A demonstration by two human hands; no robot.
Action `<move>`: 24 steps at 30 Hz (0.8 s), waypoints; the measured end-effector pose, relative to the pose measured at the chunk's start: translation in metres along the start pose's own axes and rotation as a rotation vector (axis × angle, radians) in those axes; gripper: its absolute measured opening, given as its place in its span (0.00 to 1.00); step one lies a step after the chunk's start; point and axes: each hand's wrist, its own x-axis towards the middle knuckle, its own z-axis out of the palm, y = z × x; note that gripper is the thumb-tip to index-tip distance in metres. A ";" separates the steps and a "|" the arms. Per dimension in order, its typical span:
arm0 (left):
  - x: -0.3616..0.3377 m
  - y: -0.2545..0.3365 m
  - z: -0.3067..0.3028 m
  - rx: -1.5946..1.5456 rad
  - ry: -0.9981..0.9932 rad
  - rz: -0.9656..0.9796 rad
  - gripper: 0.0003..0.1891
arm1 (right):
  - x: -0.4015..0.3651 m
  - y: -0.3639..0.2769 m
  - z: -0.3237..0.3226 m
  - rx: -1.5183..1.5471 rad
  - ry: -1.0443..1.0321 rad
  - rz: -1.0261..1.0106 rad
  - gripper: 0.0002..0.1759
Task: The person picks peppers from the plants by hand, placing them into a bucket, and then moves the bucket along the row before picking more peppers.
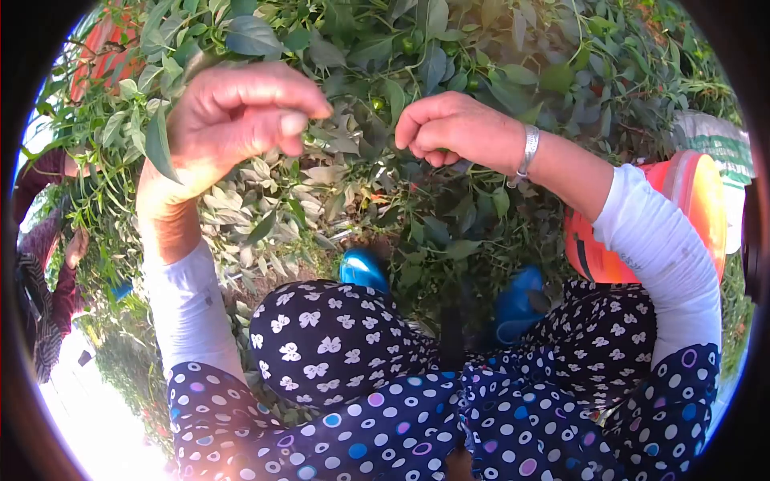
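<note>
My left hand [241, 120] is raised at the upper left among leafy plants [369, 48]. Its fingers are bent and a little apart from the thumb, with nothing visible between them. A leaf [160, 144] overlaps its wrist. To the right, my right hand [457, 128] is closed with its fingers curled down into the foliage. Whatever it may be pinching is hidden. A silvery bracelet [529, 151] circles that wrist. Small round green fruits [377, 103] show between the leaves near both hands.
An orange bucket [589, 248] stands beside my right arm, with a white and green sack [714, 144] behind it. My blue boots [363, 268] are below, among the plants. At the far left, another person's hand [77, 247] and dark red sleeve [66, 297] appear.
</note>
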 end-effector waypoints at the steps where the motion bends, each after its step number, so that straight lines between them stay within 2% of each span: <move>1: 0.020 0.003 -0.002 0.145 0.105 0.092 0.12 | 0.009 0.007 -0.005 0.060 0.078 0.055 0.09; 2: 0.042 0.008 0.011 0.094 0.273 0.033 0.11 | 0.016 0.015 -0.010 0.123 0.159 0.112 0.08; 3: 0.067 -0.002 0.022 -0.008 0.320 0.007 0.11 | 0.020 0.023 -0.019 0.093 0.227 0.152 0.07; 4: 0.089 -0.023 0.029 0.043 0.281 -0.011 0.12 | 0.020 0.029 -0.029 0.075 0.292 0.198 0.07; 6: 0.123 -0.076 0.039 0.276 0.172 0.024 0.15 | 0.009 0.034 -0.047 0.229 0.405 0.237 0.06; 7: 0.130 -0.100 0.046 0.520 0.157 -0.041 0.15 | 0.003 0.036 -0.058 0.270 0.366 0.255 0.06; 8: 0.126 -0.106 0.056 0.634 0.170 -0.067 0.15 | -0.005 0.037 -0.068 0.311 0.328 0.271 0.06; 9: 0.121 -0.107 0.057 0.561 0.034 -0.148 0.14 | -0.014 0.034 -0.075 0.299 0.334 0.264 0.06; 11: 0.097 -0.105 0.058 0.316 -0.216 -0.395 0.13 | -0.024 0.037 -0.087 0.204 0.546 0.246 0.07; 12: 0.082 -0.108 0.060 0.321 -0.215 -0.404 0.13 | -0.025 0.042 -0.092 0.153 0.666 0.213 0.08; 14: 0.044 -0.123 0.064 0.639 -0.287 -0.234 0.13 | -0.030 0.044 -0.102 0.061 0.633 0.091 0.11; 15: 0.034 -0.133 0.063 0.635 -0.286 -0.255 0.13 | -0.032 0.033 -0.094 0.075 0.538 0.018 0.12; 17: 0.020 -0.150 0.056 0.611 -0.131 -0.422 0.16 | -0.025 0.005 -0.055 0.103 0.093 -0.092 0.12; 18: 0.021 -0.156 0.057 0.614 -0.125 -0.428 0.16 | -0.012 0.002 -0.037 0.127 0.026 -0.124 0.13; 20: 0.031 -0.160 0.068 -0.436 0.292 -0.603 0.25 | 0.012 -0.002 -0.010 0.094 -0.024 -0.072 0.14; 21: 0.036 -0.152 0.075 -0.513 0.432 -0.656 0.27 | 0.031 0.007 -0.005 0.041 0.034 0.050 0.14; 22: 0.042 -0.149 0.081 -0.511 0.431 -0.654 0.27 | 0.047 0.014 -0.004 -0.077 0.108 0.145 0.13; 23: 0.047 -0.149 0.089 -0.553 0.600 -0.574 0.25 | 0.068 0.030 -0.013 -0.527 0.077 0.208 0.11; 24: 0.048 -0.150 0.094 -0.597 0.770 -0.493 0.24 | 0.086 0.051 -0.023 -1.414 -0.148 0.038 0.10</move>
